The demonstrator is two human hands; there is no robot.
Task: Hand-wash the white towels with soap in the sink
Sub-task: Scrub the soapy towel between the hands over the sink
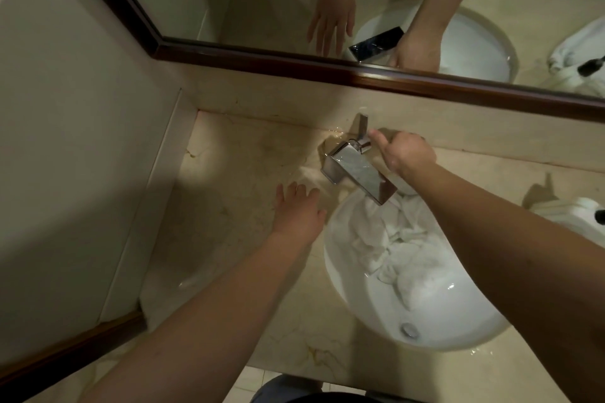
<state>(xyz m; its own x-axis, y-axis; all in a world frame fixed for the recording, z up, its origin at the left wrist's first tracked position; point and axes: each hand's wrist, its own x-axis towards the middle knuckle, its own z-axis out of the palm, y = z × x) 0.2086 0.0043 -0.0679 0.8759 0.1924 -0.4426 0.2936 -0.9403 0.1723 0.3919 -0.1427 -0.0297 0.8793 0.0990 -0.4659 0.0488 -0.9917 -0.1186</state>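
Marble counter (pixel 248 173): one sink (pixel 458 330), one faucet (pixel 357 173), two hands.

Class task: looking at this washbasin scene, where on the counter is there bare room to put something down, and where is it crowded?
Bare marble counter lies left of the sink, bordered by the side wall, backsplash and left hand. Crowded: the basin holds the towels; the right hand is at the faucet; another towel sits at the right edge.

No legible text — none anywhere
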